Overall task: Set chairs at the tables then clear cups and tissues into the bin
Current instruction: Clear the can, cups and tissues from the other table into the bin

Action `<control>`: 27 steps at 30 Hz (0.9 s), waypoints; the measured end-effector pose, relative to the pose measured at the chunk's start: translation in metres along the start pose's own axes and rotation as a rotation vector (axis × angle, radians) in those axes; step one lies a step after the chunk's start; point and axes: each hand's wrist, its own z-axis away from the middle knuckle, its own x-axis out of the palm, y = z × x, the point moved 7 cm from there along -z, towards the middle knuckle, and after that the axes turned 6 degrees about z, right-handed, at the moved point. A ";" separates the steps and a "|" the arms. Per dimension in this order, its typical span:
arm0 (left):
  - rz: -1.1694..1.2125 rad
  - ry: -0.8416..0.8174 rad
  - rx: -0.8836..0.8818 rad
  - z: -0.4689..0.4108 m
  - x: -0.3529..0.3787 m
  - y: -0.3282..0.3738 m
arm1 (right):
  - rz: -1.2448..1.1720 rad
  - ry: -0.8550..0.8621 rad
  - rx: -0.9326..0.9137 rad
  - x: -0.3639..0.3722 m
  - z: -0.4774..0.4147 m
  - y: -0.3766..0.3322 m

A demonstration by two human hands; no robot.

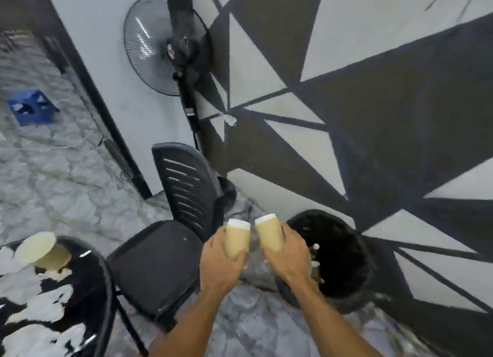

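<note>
Tan cup point(237, 239) gripped in left hand point(221, 263), second cup point(270, 235) gripped in right hand point(289, 255), lower centre; released here, left of the bin point(354, 300), either could miss it.

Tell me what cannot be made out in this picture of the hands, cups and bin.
Round black bin, head view: its inside is dark and partly behind the right hand; contents unclear.
Left tan paper cup and right tan paper cup: full or empty unknown; tops face away.
Round marbled black-and-white table: cut off by frame edges.
Blue plastic crate: blurred.
</note>
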 end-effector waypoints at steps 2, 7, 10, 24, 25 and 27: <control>-0.005 -0.055 0.035 0.011 0.047 0.028 | 0.025 0.056 0.065 -0.034 -0.001 0.054; -0.019 -0.212 0.097 0.032 0.138 0.084 | 0.010 0.106 0.258 -0.093 0.001 0.162; -0.065 -0.264 0.104 0.032 0.171 0.099 | 0.014 0.132 0.357 -0.109 0.003 0.200; -0.205 -0.457 0.139 -0.070 0.298 0.123 | -0.016 0.036 0.645 -0.084 -0.093 0.283; -0.230 -0.479 0.138 -0.083 0.310 0.122 | -0.006 0.011 0.675 -0.078 -0.103 0.290; -0.274 -0.507 0.127 -0.105 0.332 0.117 | 0.025 -0.047 0.734 -0.067 -0.117 0.304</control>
